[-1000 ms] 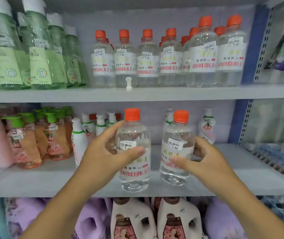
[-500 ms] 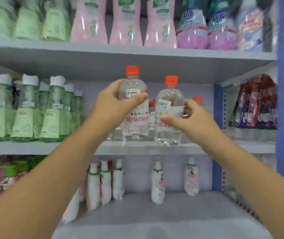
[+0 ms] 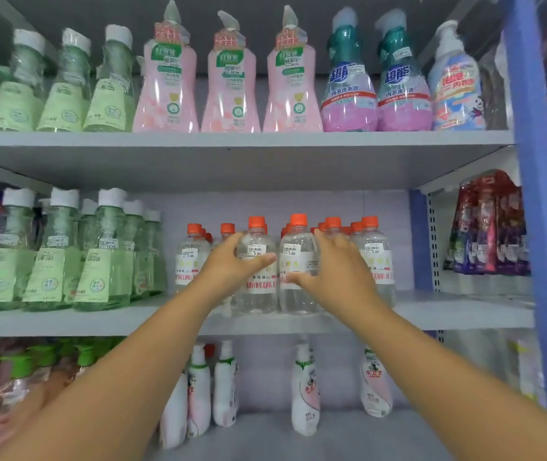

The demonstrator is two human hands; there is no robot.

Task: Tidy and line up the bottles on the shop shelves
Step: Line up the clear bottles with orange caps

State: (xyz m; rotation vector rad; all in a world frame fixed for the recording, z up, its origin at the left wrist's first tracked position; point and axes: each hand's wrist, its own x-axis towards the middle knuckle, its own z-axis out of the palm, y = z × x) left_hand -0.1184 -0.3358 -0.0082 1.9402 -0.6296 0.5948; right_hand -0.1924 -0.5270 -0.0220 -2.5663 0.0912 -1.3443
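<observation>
- Right now I judge the step in hand to be setting two clear orange-capped bottles down at the front of the middle shelf, among their own kind; both bases look to be on or just at the shelf board, though my forearms hide the exact contact.
- Furthest left on that shelf stand the green bottles, upright and well apart from my hands; I leave them alone.
- My left hand reaches up and forward, arm nearly straight, fingers wrapped round the far side of the left clear bottle and thumb across its label; the grip is clamped on that bottle.
- Touching or just beside it is the right clear bottle, upright, its cap slightly higher than its neighbour's.
- My right hand mirrors the pose, thumb low on the front, fingers spread over the bottle's right flank toward the row behind; this grip is closed on the right clear bottle, more loosely, I think.
- Next, I would say, both bottles need to be nudged flush with the orange-capped row, labels forward, before I let go gently so nothing behind tips.
</observation>
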